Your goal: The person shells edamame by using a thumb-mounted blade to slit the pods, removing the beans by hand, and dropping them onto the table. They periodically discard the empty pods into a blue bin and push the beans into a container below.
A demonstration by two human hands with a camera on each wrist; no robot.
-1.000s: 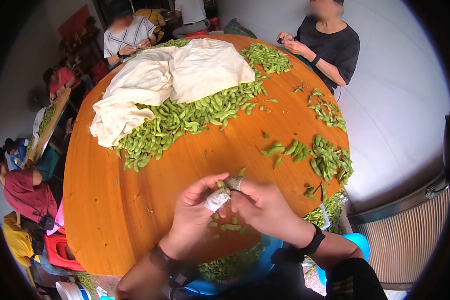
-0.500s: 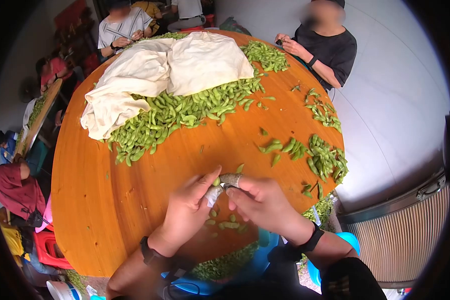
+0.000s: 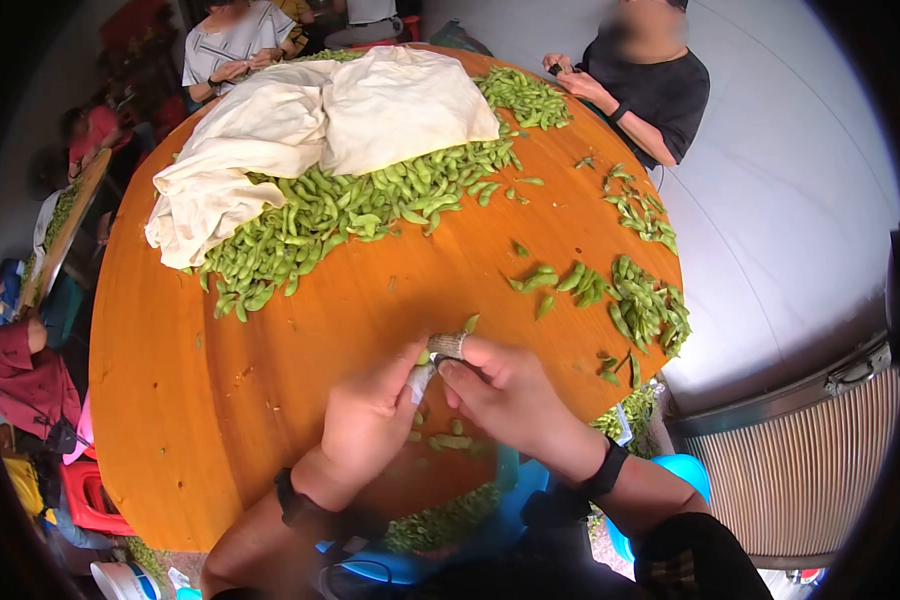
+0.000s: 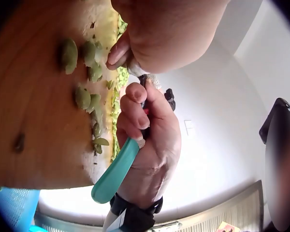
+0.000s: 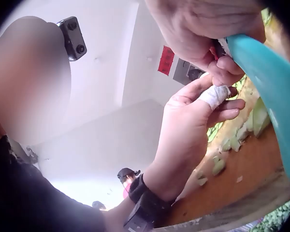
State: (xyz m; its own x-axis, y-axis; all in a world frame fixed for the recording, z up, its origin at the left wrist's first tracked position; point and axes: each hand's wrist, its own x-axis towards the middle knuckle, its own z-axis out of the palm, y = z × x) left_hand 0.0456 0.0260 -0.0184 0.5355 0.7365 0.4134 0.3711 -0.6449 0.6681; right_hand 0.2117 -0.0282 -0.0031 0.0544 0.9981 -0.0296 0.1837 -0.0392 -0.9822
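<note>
At the lower centre of the head view the two hands meet over the near edge of the table. The left hand (image 3: 370, 415) has its thumb and taped forefinger pressed together on a small green pod (image 3: 425, 358), which sits right between the two hands; how much of the pod the fingers cover cannot be told. The right hand (image 3: 505, 395) is curled closed, its wrapped fingertip touching the same pod from the right. In the left wrist view that hand's fingers (image 4: 135, 108) are wrapped around a tool with a teal handle (image 4: 113, 171), which runs down toward the lower left of the frame; its working end is hidden between the fingers.

Just below the hands, shelled green beans (image 3: 450, 440) lie loose on the round wooden table (image 3: 220, 400). At mid right of the frame sits a cluster of pods (image 3: 645, 310), well apart from the hands. A large heap of pods (image 3: 340, 215) fills the upper middle, partly covered by a cream cloth (image 3: 320, 120). Below the table edge, a blue basin (image 3: 450, 525) holds more green pieces.
</note>
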